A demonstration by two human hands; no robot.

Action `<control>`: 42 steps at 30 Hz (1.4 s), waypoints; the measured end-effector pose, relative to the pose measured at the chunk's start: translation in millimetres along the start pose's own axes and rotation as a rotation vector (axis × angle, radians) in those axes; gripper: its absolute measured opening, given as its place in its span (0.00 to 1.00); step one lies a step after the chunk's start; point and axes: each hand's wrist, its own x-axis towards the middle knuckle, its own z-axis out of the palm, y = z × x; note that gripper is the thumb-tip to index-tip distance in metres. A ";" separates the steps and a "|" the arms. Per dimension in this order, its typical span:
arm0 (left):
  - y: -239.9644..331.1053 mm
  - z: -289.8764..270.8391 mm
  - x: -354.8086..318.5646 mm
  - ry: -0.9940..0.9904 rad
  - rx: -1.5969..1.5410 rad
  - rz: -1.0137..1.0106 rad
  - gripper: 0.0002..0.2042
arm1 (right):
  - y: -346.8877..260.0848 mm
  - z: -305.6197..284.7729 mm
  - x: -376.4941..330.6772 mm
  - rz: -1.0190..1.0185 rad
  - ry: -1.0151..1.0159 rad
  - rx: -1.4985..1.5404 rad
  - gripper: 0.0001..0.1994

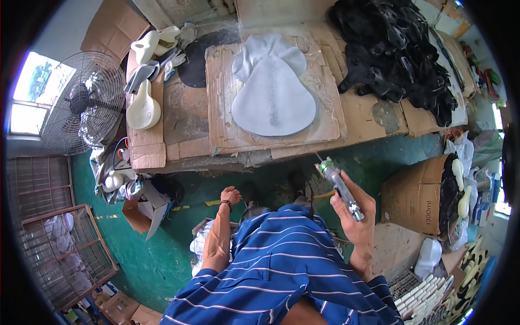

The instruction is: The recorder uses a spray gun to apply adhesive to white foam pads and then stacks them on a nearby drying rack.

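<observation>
A metal spray gun (341, 187) is held in the right hand (357, 214), the fingers wrapped tight around its body, the nozzle pointed up and forward toward the edge of the worktop (184, 116). The gun is judged to be rigid and moderately heavy for its size, with a smooth, possibly slick metal barrel; it is best gripped around the middle of the body, as it is now, so that the trigger can be reached and the tip kept steady. The left hand (231, 195) is lowered beside the body, curled loosely into a fist, with nothing seen to be held in it; a dark band is worn at the wrist. The two hands are well apart. On the worktop, a white pear-shaped foam piece (272, 97) is laid flat on a sheet of cardboard (219, 103); it appears light, soft and easily dented. A heap of black moulded parts (401, 54) is piled to the right, and a standing fan (84, 103) is placed at the left.
</observation>
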 end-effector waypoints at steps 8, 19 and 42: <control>-30.2 -29.6 6.0 0.044 0.185 -0.085 0.21 | 6.7 -11.5 5.2 0.087 0.169 0.013 0.22; -16.4 -26.8 16.2 0.036 0.282 -0.060 0.21 | -12.4 -20.3 -2.7 0.015 0.153 -0.072 0.24; -22.8 -11.9 16.8 0.025 0.204 -0.005 0.22 | -12.0 -55.5 -34.5 0.006 -0.075 -0.130 0.27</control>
